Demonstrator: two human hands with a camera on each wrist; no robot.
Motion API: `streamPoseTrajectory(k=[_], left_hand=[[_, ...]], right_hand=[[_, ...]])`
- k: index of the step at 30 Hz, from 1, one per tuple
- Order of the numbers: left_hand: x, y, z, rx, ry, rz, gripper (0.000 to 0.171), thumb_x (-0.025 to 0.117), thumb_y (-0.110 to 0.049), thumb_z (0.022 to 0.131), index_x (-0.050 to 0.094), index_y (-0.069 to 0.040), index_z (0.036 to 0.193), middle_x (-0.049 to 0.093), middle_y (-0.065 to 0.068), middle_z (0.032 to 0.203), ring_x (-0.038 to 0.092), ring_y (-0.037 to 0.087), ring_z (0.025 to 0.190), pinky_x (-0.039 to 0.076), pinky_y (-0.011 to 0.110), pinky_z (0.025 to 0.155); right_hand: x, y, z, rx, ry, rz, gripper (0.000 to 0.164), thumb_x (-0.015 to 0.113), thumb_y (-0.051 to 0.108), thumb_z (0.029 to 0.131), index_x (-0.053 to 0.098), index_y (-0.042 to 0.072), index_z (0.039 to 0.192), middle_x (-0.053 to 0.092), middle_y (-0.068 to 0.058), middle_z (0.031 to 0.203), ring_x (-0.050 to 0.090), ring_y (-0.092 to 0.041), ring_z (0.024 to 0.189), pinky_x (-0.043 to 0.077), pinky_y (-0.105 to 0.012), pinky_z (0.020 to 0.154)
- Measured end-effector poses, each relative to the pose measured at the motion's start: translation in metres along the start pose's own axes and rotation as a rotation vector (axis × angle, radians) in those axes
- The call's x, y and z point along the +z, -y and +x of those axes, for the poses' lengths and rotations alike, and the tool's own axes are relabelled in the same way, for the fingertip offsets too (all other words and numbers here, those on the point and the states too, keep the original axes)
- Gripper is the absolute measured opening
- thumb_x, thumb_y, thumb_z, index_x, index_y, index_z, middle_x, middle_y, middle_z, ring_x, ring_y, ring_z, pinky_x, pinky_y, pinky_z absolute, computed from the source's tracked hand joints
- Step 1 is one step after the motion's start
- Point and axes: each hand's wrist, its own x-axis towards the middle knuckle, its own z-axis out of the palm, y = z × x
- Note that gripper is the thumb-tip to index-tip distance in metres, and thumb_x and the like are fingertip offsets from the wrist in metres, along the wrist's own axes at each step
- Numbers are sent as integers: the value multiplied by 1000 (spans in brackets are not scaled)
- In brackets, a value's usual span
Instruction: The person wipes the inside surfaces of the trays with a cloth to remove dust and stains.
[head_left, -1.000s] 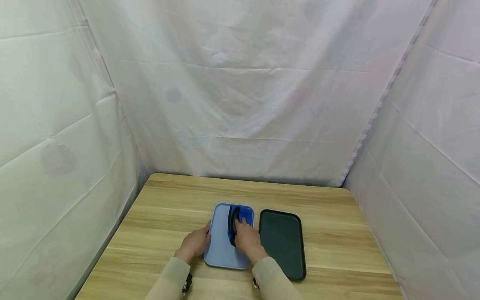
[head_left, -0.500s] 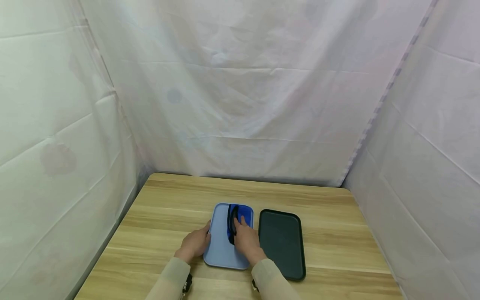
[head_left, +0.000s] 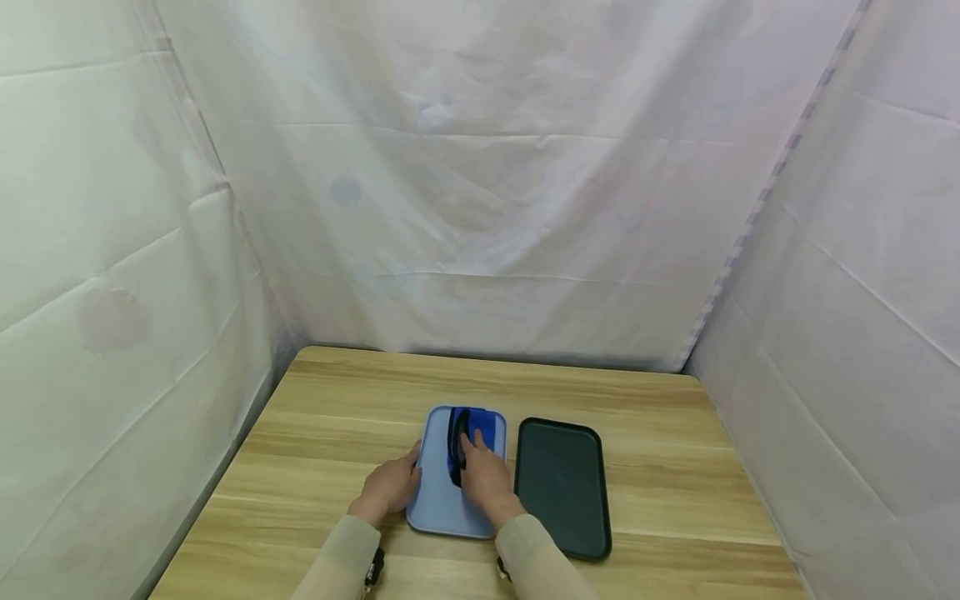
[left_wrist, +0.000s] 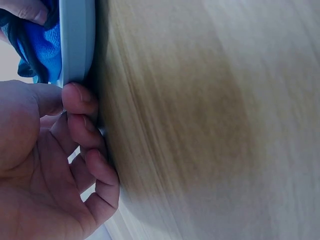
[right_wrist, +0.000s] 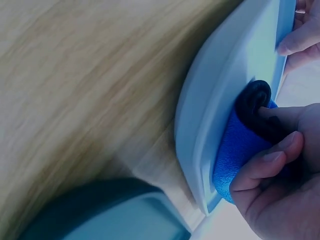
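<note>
A light blue tray lies on the table, and on it is a blue terry cloth with a black edge. My left hand holds the tray's left side; the left wrist view has thumb and fingers at its rim. My right hand is over the cloth, toward the tray's right side. Seen from the right wrist, the fingers of this hand pinch the cloth, whose black edge is curled into a roll. Part of the cloth is hidden under the right hand.
Just right of the light blue tray lies a dark green tray, partly under the right forearm. Both rest on a wood-grain table. White curtains hang behind the table and at both sides.
The right hand has shifted slightly left across the light blue tray, and the cloth's black edge has moved left with it. The left hand and both trays look nearly still.
</note>
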Motion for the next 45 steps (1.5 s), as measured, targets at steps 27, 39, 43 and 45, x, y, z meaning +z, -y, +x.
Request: streamPoseTrajectory(k=[27, 39, 43, 45], left_hand=[[-4, 0, 0, 15, 0, 29, 52, 49, -24, 100, 38, -12, 149, 66, 19, 121, 68, 33, 95, 51, 50, 75], [1, 1, 3, 11, 8, 24, 52, 49, -25, 100, 38, -13, 149, 69, 19, 115, 63, 22, 78, 50, 45, 69], [3, 3, 4, 6, 5, 19, 52, 49, -26, 100, 38, -15, 150, 69, 18, 114, 61, 20, 74, 49, 43, 67], [4, 3, 4, 2, 3, 14, 52, 49, -26, 100, 38, -15, 150, 70, 18, 112, 60, 20, 72, 48, 42, 64]], right_hand=[[14, 33, 17, 34, 5, 41, 63, 69, 22, 89, 44, 17, 146, 38, -18, 152, 66, -33, 106, 55, -45, 80], [15, 41, 15, 26, 18, 36, 63, 68, 22, 89, 44, 16, 147, 38, -19, 152, 67, -33, 105, 55, -45, 79], [16, 42, 14, 16, 23, 34, 63, 68, 22, 89, 43, 16, 147, 38, -19, 152, 68, -34, 101, 55, -45, 77], [17, 43, 13, 12, 30, 27, 64, 68, 23, 90, 42, 16, 148, 37, -19, 152, 68, -33, 99, 55, -45, 76]])
